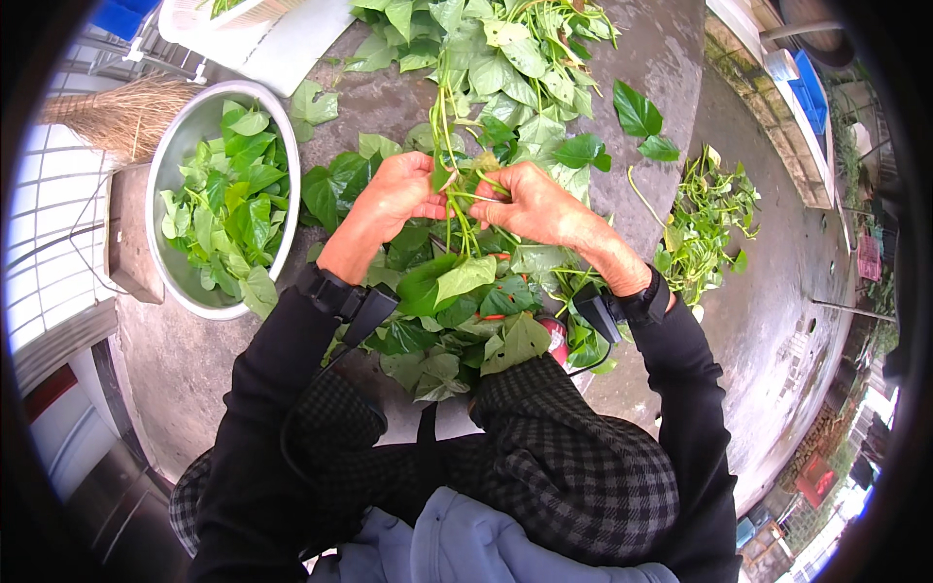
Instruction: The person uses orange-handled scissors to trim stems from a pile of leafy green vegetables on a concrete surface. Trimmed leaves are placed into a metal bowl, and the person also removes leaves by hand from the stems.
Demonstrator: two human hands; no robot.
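Observation:
A long leafy vine [442,112], which looks like sweet potato greens, runs between my hands with thin green stems and heart-shaped leaves. My left hand [397,197] is closed, its thumb and fingers pinching the stems from the left side. On the other side, my right hand [533,204] also grips the stems, its fingers curled around them. Loose leaves [452,282] hang and lie below both hands, over my shoe. A larger heap of vines [505,63] spreads on the concrete beyond them.
To the left stands a metal basin [187,134] with plucked leaves [228,199] inside. A straw broom [126,112] lies behind it, near a white plastic basket [194,21]. A smaller pile of stems [705,228] rests on the concrete floor [768,360] at right.

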